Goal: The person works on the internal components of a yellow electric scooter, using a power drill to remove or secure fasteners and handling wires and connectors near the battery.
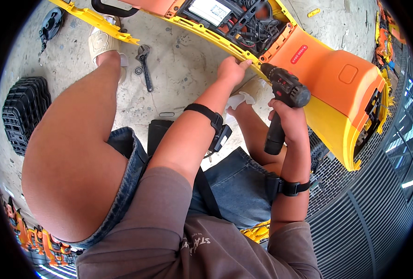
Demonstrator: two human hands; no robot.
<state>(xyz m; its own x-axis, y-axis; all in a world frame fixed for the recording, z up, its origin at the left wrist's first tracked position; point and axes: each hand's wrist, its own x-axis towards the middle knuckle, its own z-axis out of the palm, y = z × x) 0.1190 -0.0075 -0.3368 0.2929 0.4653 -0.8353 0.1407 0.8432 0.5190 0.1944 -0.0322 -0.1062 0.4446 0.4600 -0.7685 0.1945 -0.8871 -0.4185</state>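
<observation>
My right hand is closed around the grip of a black cordless drill. Its chuck points up and left, with the front end at the yellow side panel of an orange and yellow vehicle body. Just left of the drill's tip, my left hand grips the edge of that panel, the thumb lying along it; its other fingers are partly hidden. Beyond the edge is an open compartment with black cables and a silver box. An orange cover with a red label adjoins it on the right.
An adjustable wrench lies on the concrete floor beside a small ring. Black plastic crates stand at the left. A long yellow strip reaches over my left foot. A small yellow piece lies beyond the vehicle body.
</observation>
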